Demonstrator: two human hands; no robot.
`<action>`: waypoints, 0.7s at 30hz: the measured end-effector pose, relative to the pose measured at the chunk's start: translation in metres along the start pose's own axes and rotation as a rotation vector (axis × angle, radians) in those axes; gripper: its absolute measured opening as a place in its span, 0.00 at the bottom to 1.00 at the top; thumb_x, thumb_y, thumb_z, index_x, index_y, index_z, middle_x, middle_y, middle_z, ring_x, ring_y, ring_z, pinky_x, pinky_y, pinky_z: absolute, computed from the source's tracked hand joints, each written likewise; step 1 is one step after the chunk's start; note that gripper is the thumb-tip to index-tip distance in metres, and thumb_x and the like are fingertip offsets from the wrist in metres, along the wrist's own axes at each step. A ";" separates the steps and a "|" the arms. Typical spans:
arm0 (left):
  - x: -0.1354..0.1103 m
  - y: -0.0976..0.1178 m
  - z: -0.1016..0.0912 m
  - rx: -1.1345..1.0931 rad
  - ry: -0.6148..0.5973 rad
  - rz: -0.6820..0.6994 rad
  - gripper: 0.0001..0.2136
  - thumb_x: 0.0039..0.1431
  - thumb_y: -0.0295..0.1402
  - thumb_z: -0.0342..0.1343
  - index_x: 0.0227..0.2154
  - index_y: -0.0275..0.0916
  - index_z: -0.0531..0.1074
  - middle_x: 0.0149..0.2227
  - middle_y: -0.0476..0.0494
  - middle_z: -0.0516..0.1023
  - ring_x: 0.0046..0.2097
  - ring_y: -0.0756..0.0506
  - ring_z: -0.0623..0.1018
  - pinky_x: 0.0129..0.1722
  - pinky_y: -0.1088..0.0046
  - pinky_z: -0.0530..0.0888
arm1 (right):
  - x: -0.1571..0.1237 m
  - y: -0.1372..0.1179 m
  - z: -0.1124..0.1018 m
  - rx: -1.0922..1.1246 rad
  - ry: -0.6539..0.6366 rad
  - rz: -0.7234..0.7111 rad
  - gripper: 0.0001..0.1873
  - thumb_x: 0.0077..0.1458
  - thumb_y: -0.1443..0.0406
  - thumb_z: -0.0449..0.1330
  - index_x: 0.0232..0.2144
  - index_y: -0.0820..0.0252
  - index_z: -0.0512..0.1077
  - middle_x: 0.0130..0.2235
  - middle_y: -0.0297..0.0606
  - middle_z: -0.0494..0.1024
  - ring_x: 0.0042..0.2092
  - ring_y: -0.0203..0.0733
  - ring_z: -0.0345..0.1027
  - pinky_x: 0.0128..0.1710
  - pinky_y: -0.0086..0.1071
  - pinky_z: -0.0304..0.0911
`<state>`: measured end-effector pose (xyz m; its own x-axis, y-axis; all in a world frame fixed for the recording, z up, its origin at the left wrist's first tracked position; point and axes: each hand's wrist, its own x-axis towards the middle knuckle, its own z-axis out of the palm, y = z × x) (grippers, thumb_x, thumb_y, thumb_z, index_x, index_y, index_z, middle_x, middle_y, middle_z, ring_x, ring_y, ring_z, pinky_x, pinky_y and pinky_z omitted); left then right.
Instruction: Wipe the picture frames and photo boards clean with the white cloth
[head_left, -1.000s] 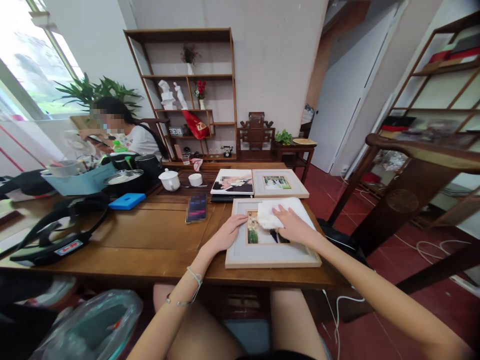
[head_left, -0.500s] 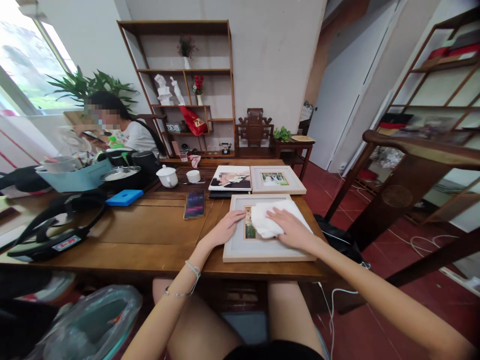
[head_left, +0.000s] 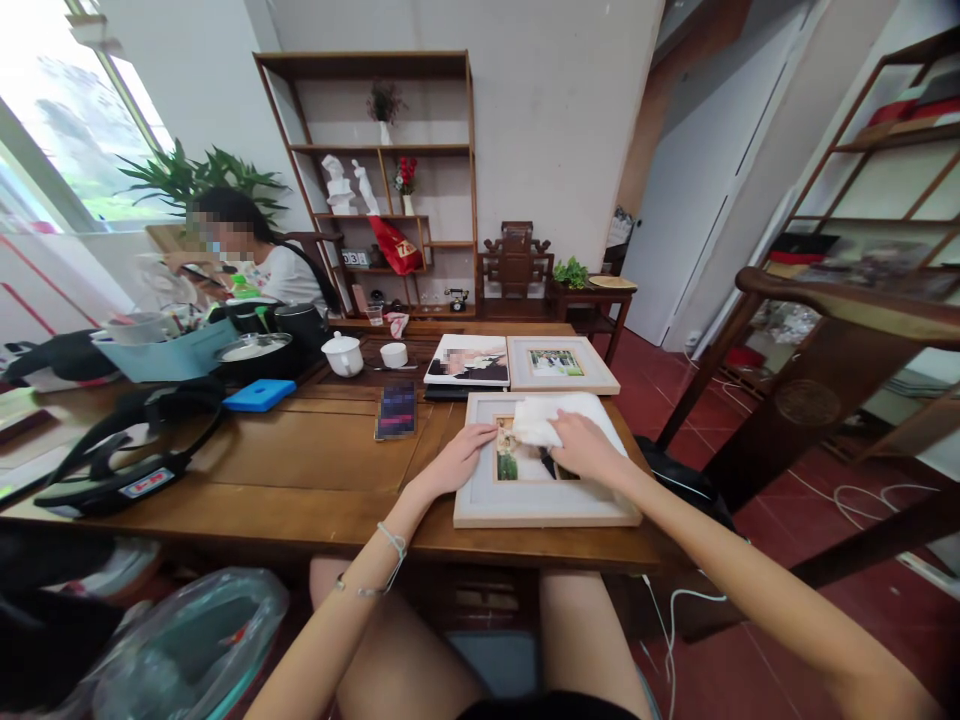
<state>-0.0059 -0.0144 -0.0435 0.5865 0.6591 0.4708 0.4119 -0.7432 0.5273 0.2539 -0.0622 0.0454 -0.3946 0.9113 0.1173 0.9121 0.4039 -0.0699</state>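
A light wooden picture frame (head_left: 474,512) lies flat at the table's front right, a photo (head_left: 508,464) showing inside its pale mount. My left hand (head_left: 463,456) rests on the left side of the frame, fingers stretched out over the mount and touching the photo's edge. My right hand (head_left: 587,446) is closed on a bunched white cloth (head_left: 535,424), pressed against the upper part of the frame. The cloth and that hand hide part of the photo. Behind lie a second framed photo (head_left: 603,381) and a photo album (head_left: 471,366) with a couple on its cover.
On the wooden table (head_left: 315,450) lie a phone (head_left: 396,411), a lidded white cup (head_left: 343,354), a small white bowl (head_left: 394,354), a blue box (head_left: 259,395) and a black headset (head_left: 150,440). A co-worker (head_left: 277,268) sits at the far left. A chair (head_left: 802,390) stands right.
My right hand has moved the cloth up from the photo's middle to its upper edge, baring more of the picture. My left hand stays on the frame's left side. The view has shifted slightly.
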 end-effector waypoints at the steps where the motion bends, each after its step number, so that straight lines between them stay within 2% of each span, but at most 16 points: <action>1: 0.000 0.000 0.000 -0.001 0.001 0.003 0.25 0.59 0.20 0.41 0.57 0.40 0.68 0.59 0.38 0.69 0.61 0.43 0.67 0.64 0.54 0.63 | -0.014 -0.012 -0.005 0.003 -0.029 -0.025 0.19 0.51 0.69 0.53 0.44 0.72 0.74 0.49 0.60 0.76 0.52 0.58 0.69 0.52 0.44 0.60; 3: -0.001 0.001 -0.001 -0.005 0.002 0.007 0.24 0.60 0.20 0.41 0.57 0.40 0.68 0.59 0.38 0.69 0.61 0.43 0.67 0.64 0.53 0.63 | -0.042 -0.036 -0.014 0.017 -0.089 -0.095 0.15 0.49 0.68 0.55 0.39 0.67 0.76 0.43 0.53 0.79 0.45 0.53 0.72 0.47 0.40 0.63; 5: -0.002 0.003 -0.002 -0.008 0.002 0.009 0.24 0.61 0.21 0.41 0.58 0.40 0.67 0.60 0.38 0.68 0.62 0.42 0.66 0.64 0.53 0.62 | -0.061 -0.052 -0.020 0.026 -0.113 -0.191 0.17 0.48 0.68 0.55 0.41 0.66 0.75 0.44 0.51 0.78 0.47 0.53 0.71 0.48 0.39 0.63; 7: -0.003 0.005 -0.003 -0.011 0.002 0.011 0.24 0.62 0.21 0.41 0.58 0.40 0.67 0.60 0.38 0.68 0.62 0.42 0.66 0.65 0.53 0.61 | -0.065 -0.056 -0.019 0.031 -0.107 -0.226 0.20 0.48 0.69 0.55 0.44 0.66 0.74 0.46 0.50 0.78 0.50 0.52 0.69 0.50 0.39 0.61; 9: -0.003 0.005 -0.003 -0.010 -0.001 0.012 0.24 0.62 0.21 0.41 0.58 0.41 0.66 0.60 0.39 0.68 0.62 0.43 0.66 0.64 0.53 0.62 | -0.053 -0.047 -0.010 0.013 -0.076 -0.193 0.23 0.48 0.70 0.56 0.48 0.66 0.73 0.50 0.49 0.77 0.53 0.52 0.67 0.52 0.39 0.60; 13: -0.001 0.004 -0.002 0.002 -0.005 0.014 0.24 0.61 0.21 0.41 0.57 0.40 0.67 0.60 0.38 0.68 0.62 0.43 0.67 0.64 0.54 0.63 | -0.007 -0.004 0.010 -0.059 0.014 -0.085 0.29 0.48 0.72 0.56 0.55 0.69 0.67 0.59 0.52 0.68 0.62 0.55 0.56 0.60 0.45 0.51; 16: 0.000 0.001 -0.001 0.011 -0.005 0.012 0.24 0.61 0.20 0.41 0.57 0.40 0.68 0.59 0.38 0.68 0.61 0.43 0.67 0.64 0.54 0.63 | 0.025 0.024 0.013 -0.091 0.058 -0.022 0.30 0.49 0.74 0.55 0.57 0.69 0.65 0.61 0.52 0.66 0.64 0.54 0.52 0.62 0.46 0.47; 18: 0.000 0.000 0.000 0.014 -0.006 0.011 0.24 0.60 0.20 0.41 0.57 0.39 0.68 0.59 0.37 0.68 0.61 0.43 0.67 0.64 0.53 0.63 | 0.039 0.031 0.010 -0.109 0.071 0.005 0.29 0.50 0.74 0.55 0.56 0.70 0.66 0.59 0.53 0.68 0.64 0.54 0.53 0.62 0.45 0.48; 21: 0.001 0.000 0.000 0.012 -0.008 0.011 0.25 0.59 0.19 0.41 0.57 0.38 0.68 0.59 0.36 0.68 0.61 0.42 0.67 0.64 0.53 0.62 | 0.048 0.025 0.007 -0.132 0.064 0.012 0.25 0.51 0.73 0.55 0.53 0.73 0.68 0.56 0.55 0.71 0.63 0.55 0.54 0.61 0.43 0.48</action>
<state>-0.0055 -0.0138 -0.0437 0.5965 0.6501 0.4706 0.4139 -0.7516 0.5136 0.2566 -0.0075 0.0426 -0.3794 0.9075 0.1803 0.9251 0.3752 0.0583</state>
